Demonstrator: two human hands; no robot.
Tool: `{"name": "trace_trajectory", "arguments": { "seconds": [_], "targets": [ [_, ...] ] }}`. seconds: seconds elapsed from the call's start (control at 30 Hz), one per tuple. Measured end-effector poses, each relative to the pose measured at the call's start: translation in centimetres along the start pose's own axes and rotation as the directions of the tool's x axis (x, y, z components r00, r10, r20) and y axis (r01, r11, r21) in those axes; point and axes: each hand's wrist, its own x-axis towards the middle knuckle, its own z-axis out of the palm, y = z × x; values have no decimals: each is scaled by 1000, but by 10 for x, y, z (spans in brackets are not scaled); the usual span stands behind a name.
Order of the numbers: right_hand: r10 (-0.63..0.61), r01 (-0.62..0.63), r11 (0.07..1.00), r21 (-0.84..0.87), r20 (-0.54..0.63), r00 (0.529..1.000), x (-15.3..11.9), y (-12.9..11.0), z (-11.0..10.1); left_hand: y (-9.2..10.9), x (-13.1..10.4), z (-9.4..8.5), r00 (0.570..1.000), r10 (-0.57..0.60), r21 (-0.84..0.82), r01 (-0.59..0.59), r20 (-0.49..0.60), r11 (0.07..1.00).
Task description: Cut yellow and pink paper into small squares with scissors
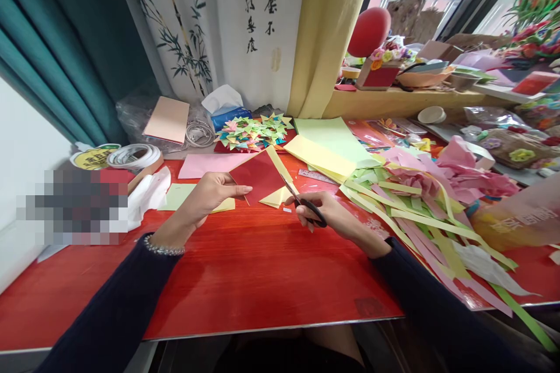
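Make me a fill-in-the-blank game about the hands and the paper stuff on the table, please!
1. The right hand holds a pair of ____.
2. The sheet pinched by the left hand is mostly ____ in colour.
3. Around the left wrist is a beaded ____.
4. The big heap of strips lies on the ____ side of the table.

Missing words: scissors; red; bracelet; right.

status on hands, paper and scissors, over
Left hand holding red paper. Right hand holding scissors at paper's edge. Paper strips heaped right, clear of scissors.
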Motion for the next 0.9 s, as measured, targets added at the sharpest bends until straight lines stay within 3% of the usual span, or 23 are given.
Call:
{"name": "trace_trajectory", "arguments": {
  "seconds": [0.2, 0.4, 0.67, 0.9],
  "targets": [
    [17, -15, 998, 63, -33, 999, 2, 5, 2, 0, 0, 0, 1000, -6, -42, 6, 5, 999],
    [20, -18, 999, 31, -36, 999, -1, 3, 8, 1, -2, 3, 998, -17, 37, 14, 58, 999],
    [30, -13, 989, 150, -105, 994, 5, 12, 10, 4, -4, 5, 998, -23, 24, 22, 57, 999],
    [42, -30, 990, 138, -81, 996, 1, 0, 15, 2, -5, 10, 990, -58, -8, 59, 127, 998]
  ]
}}
